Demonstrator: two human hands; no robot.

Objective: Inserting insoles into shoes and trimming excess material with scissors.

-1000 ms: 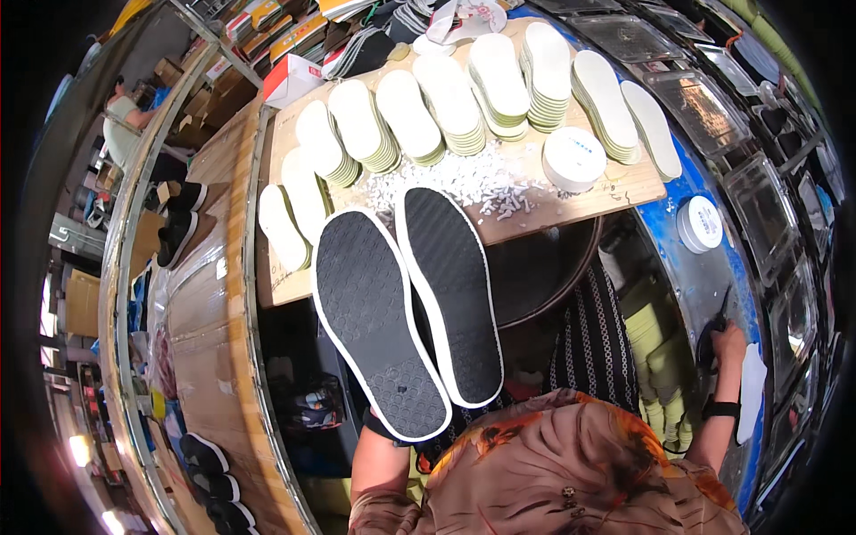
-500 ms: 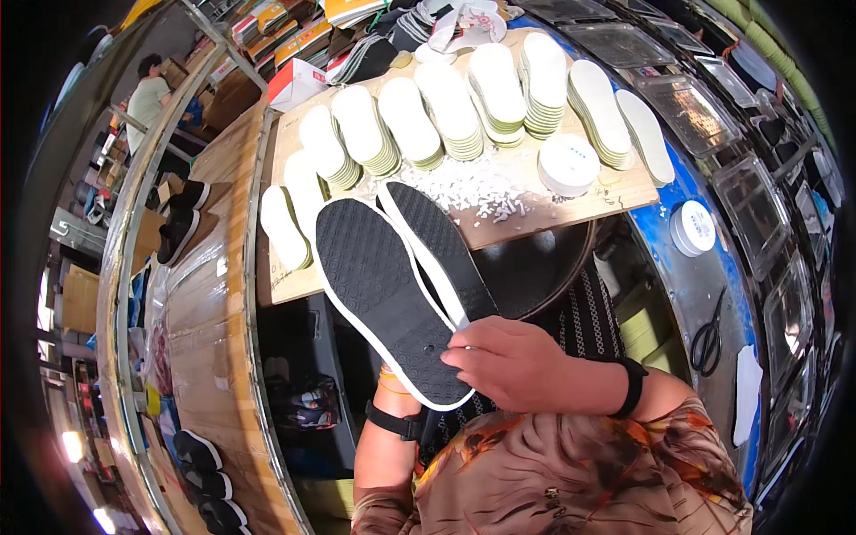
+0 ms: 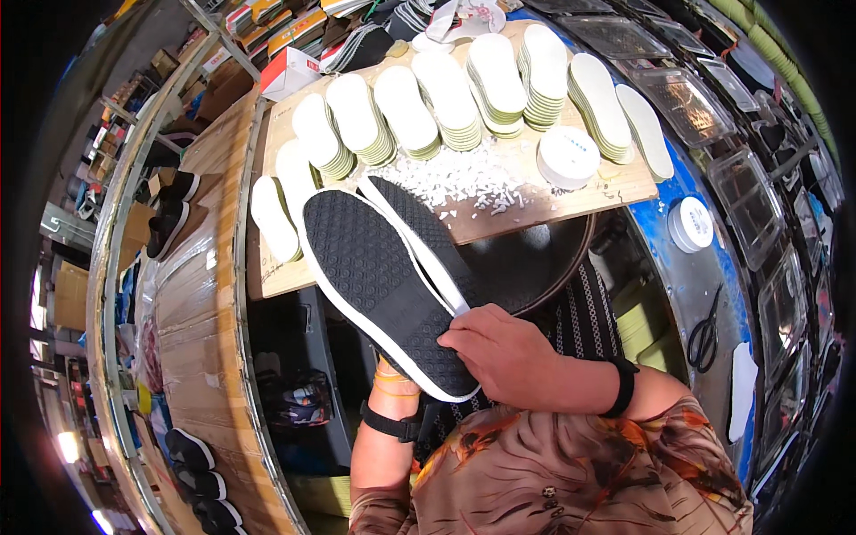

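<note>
Two shoes lie side by side, soles up, with black patterned treads and white edges: a nearer shoe [image 3: 366, 254] and a second shoe [image 3: 417, 218] partly behind it. My left hand [image 3: 392, 373] supports them from beneath; its fingers are hidden under the nearer shoe. Over the lower part of that sole, my right hand [image 3: 504, 352] is closed, its thumb and fingertips pinched near the right edge. Whatever the pinch holds is too small to make out. Small white pieces [image 3: 464, 183] lie scattered on the wooden board [image 3: 526, 223] beyond the shoes.
Several stacks of white insoles [image 3: 450, 89] line the board, beside a round white tub [image 3: 568, 158]. To the right, a blue bench holds another tub [image 3: 690, 225] and black scissors [image 3: 704, 339]. Dark shoes [image 3: 198, 481] stand on the cardboard-covered shelf [image 3: 201, 357] at left.
My right hand has moved slightly up and toward the right edge of the nearer sole. A dark spot seen on that sole before is now covered. The shoes have shifted slightly left.
</note>
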